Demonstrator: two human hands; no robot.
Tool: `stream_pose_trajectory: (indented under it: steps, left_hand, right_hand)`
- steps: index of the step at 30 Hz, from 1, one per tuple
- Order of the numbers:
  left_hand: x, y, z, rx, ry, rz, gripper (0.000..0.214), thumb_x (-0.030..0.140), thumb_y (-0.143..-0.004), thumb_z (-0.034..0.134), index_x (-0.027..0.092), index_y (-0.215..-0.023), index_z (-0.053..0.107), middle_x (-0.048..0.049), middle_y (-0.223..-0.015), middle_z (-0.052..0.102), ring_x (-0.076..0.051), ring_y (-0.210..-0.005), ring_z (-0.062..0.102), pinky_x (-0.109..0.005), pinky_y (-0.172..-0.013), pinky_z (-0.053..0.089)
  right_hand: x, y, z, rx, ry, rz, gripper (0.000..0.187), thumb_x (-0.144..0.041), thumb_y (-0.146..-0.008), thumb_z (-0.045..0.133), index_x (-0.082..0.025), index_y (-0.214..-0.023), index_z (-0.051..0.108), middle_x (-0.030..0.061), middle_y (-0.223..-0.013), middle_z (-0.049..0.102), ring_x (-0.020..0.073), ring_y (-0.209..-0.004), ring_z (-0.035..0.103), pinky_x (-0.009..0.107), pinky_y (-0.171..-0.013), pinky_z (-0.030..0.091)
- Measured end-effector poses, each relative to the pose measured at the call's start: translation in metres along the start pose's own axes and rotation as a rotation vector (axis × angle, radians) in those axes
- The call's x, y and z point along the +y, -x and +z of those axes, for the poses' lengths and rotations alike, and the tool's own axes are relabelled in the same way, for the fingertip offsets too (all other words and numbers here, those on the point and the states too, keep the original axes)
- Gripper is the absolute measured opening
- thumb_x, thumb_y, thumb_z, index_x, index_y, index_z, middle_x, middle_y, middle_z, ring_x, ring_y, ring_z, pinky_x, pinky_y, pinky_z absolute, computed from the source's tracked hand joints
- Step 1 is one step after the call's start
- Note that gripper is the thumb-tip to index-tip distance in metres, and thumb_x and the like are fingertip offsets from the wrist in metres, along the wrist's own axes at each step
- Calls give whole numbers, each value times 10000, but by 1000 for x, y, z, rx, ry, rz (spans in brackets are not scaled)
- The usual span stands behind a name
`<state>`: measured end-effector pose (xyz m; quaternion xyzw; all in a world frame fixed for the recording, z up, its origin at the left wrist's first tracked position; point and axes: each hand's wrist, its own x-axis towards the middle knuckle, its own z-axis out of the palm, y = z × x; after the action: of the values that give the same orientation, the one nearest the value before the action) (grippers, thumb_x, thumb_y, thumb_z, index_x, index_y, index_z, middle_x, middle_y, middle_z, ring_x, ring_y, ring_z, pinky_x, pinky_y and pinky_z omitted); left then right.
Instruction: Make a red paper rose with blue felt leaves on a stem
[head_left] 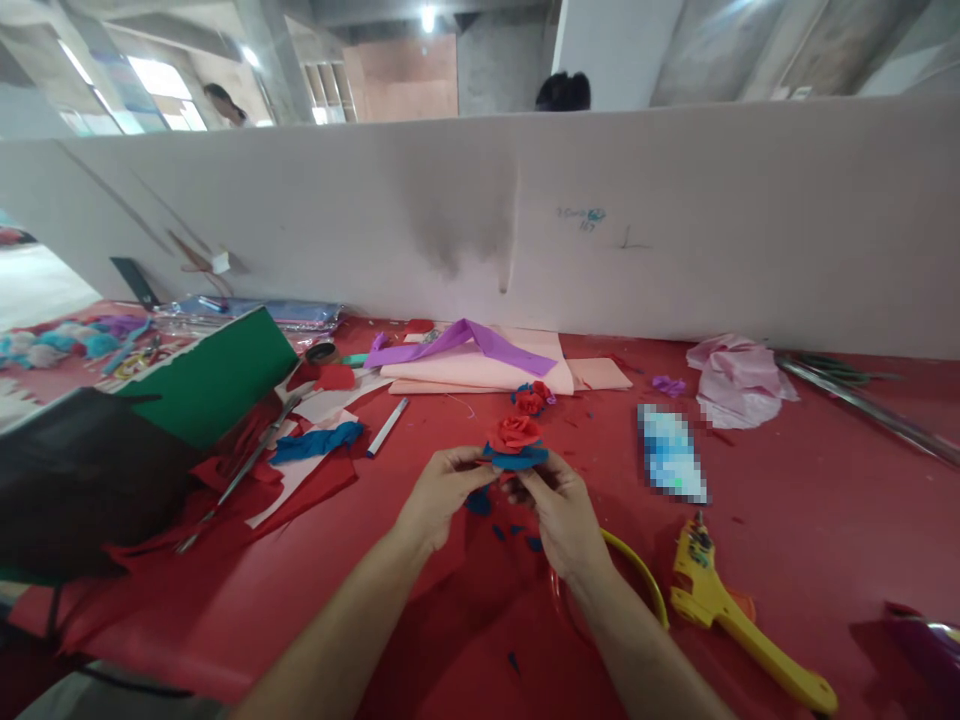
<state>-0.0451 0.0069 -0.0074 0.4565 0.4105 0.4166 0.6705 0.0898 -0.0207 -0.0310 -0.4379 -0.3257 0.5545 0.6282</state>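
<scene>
Head view: a paper flower (514,436) was pinched by left hand (442,492) and right hand (561,512) above the desk (825,470), glue gun (724,605) at four o'clock; assembly was judged underway, gentle pressing being needed.

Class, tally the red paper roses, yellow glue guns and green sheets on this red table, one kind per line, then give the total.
Red paper roses: 2, the held rose between left hand and right hand, and the loose rose beyond it
yellow glue gun: 1
green sheet: 1
Total: 4
</scene>
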Motion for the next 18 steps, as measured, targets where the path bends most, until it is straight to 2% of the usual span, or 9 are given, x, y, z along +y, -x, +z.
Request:
stream_pose_trajectory:
  steps: [5,10,14,18]
  left_hand:
    - [-7,1,11,48,110,-1,208,244,-613,772,136,-789,755,-64,-756,715,-150,-691,602,-271,-703,452]
    - [-13,-2,19,88,191,12,147,225,-608,770,136,-720,741,-28,-639,669,-113,-589,549,-246,-631,435]
    - [-13,-2,21,110,219,48,100,215,-599,765,140,-628,707,9,-533,593,-91,-513,494,-226,-554,410]
    - [-14,-1,20,112,214,71,120,226,-623,749,136,-601,673,19,-510,554,-84,-486,467,-221,-517,398]
  right_hand:
    - [0,2,1,42,68,-42,163,-321,-717,713,-212,-836,698,9,-738,706,151,-595,618,290,-584,512]
    - [-3,4,4,36,71,-79,115,-254,-717,685,-212,-823,695,-4,-727,695,140,-594,591,290,-621,504]
    - [-3,4,6,14,58,-90,97,-236,-716,678,-213,-811,684,-15,-693,680,136,-582,582,273,-590,489]
    - [0,3,5,-28,46,-108,89,-235,-745,663,-218,-831,678,-21,-703,668,131,-586,571,267,-580,485]
